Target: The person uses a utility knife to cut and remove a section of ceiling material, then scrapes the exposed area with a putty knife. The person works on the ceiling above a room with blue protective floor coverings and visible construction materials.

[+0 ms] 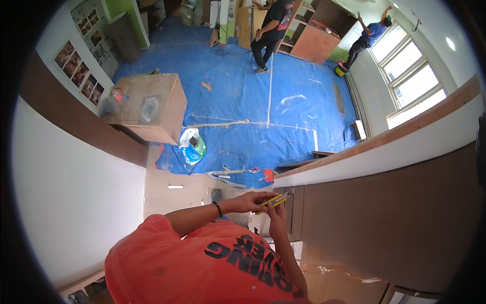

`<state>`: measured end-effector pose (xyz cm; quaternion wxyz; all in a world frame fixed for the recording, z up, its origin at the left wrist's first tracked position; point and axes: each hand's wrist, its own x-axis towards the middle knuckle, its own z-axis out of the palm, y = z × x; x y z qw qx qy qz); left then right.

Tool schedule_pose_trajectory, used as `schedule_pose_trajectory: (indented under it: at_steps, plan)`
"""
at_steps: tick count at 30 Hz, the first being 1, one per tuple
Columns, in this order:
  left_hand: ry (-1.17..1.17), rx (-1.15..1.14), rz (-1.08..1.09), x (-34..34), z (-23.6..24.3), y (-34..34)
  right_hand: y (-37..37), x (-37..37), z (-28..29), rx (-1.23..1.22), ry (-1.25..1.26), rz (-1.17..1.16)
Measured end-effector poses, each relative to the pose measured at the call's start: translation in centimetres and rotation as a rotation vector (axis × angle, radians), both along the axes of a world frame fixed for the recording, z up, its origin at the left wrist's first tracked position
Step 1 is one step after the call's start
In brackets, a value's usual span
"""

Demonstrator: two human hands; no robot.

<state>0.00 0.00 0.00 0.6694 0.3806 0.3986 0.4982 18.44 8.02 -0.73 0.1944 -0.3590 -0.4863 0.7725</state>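
Observation:
In front of my red shirt (192,258), both hands hold a yellow utility knife (274,200) with a metal channel. My left hand (251,202) is closed on it from the left, and my right hand (276,217) grips it from below. Past the knife, on the right, is a dark brown wooden panel (364,213).
Blue sheeting (228,101) covers the floor ahead. A dusty wooden box (147,88) stands left, a white-and-green bag (192,146) beside it. A person in black (271,25) walks at the back; another in blue (372,35) is raised beside the right windows. Cabinets (311,43) stand behind them.

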Motion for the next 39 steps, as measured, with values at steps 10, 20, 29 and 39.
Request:
schedule_pose_trajectory:
  at_steps: [10, 20, 29, 39]
  plan:
    - [0.135, -0.012, -0.041, -3.3, -0.5, 1.0, 1.0, -3.4, 0.3, -0.102, 0.064, -0.027]
    - [0.149, 0.018, 0.029, -7.1, -2.9, 1.0, 1.6, -8.2, -0.4, -0.178, 0.087, -0.039]
    - [0.598, -0.016, 0.21, -13.3, -2.5, 1.4, 3.4, -10.2, 0.5, -0.129, 0.131, -0.164]
    - [1.09, 0.382, 0.779, -28.8, 24.7, 5.4, 16.3, -2.3, 8.6, 0.431, 0.025, -0.343]
